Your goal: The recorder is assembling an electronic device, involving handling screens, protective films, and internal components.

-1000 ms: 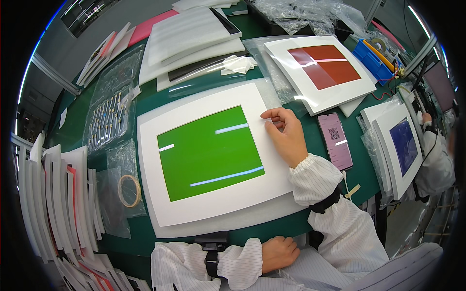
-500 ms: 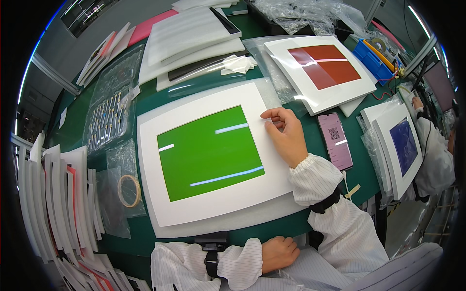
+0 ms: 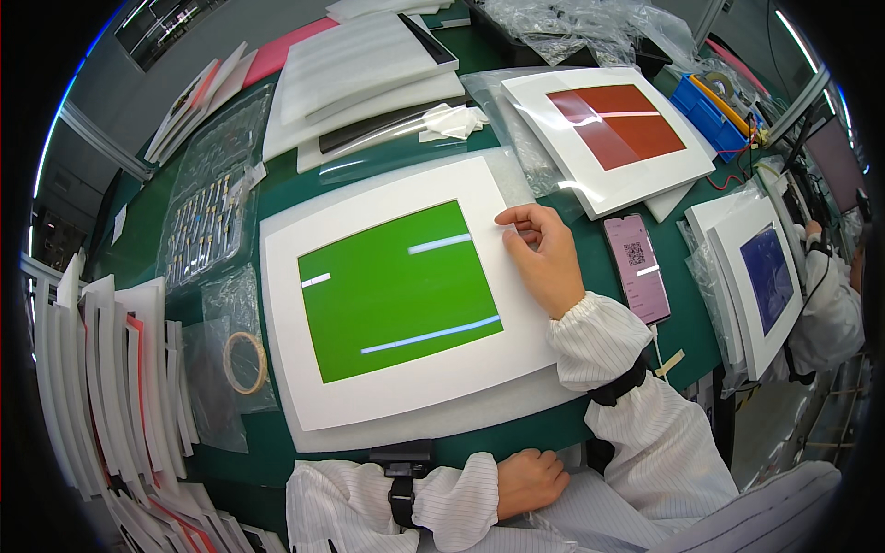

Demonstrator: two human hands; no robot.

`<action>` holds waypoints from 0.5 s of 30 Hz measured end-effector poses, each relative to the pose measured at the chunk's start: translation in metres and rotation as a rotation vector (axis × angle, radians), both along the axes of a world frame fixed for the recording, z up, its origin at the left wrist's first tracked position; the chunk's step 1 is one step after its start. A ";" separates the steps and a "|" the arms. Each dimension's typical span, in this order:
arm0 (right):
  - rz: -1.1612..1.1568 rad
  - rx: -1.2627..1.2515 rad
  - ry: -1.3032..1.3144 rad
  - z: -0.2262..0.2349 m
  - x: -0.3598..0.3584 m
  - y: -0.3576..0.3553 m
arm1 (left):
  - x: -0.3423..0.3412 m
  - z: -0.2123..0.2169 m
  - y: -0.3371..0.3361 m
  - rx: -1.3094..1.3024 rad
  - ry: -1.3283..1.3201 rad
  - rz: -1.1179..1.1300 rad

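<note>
A white-framed screen point(image 3: 396, 295) showing bright green lies slightly tilted on a white foam sheet point(image 3: 433, 429). My right hand point(image 3: 548, 263) is at its right border. The thumb and forefinger are bent with their tips close together over the frame's edge; whatever they may pinch is too small to make out. Below the front edge of the table, my left hand point(image 3: 533, 483) rests by my lap with curled fingers, and its palm is hidden. A phone point(image 3: 636, 269) with a lit pink screen lies to the right of my right forearm.
Beyond lies a second white-framed screen point(image 3: 613, 124) showing red; a blue one point(image 3: 765, 276) stands at the right, beside a co-worker's sleeve point(image 3: 825, 304). On the left are stacked white panels point(image 3: 111, 378), a tape roll point(image 3: 245, 362) and a clear tray of cables point(image 3: 203, 217). Foam-wrapped panels point(image 3: 355, 69) lie behind.
At the far right, the co-worker's hand and arm have moved down and a little to the right. Both of my hands and the green screen look unchanged.
</note>
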State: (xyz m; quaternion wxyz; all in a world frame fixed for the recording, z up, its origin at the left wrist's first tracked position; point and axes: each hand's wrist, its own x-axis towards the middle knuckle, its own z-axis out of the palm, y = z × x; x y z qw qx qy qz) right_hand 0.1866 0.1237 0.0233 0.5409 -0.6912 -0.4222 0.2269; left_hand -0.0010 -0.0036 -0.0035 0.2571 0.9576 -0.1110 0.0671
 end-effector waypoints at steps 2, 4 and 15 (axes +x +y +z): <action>-0.004 0.010 -0.011 -0.001 0.000 0.000 | 0.000 0.000 0.000 0.003 0.002 0.001; 0.000 0.018 -0.006 -0.002 0.001 0.000 | 0.000 0.000 0.000 -0.001 0.005 -0.008; 0.007 -0.005 0.009 0.000 0.001 0.000 | 0.000 0.001 0.001 -0.001 0.000 -0.010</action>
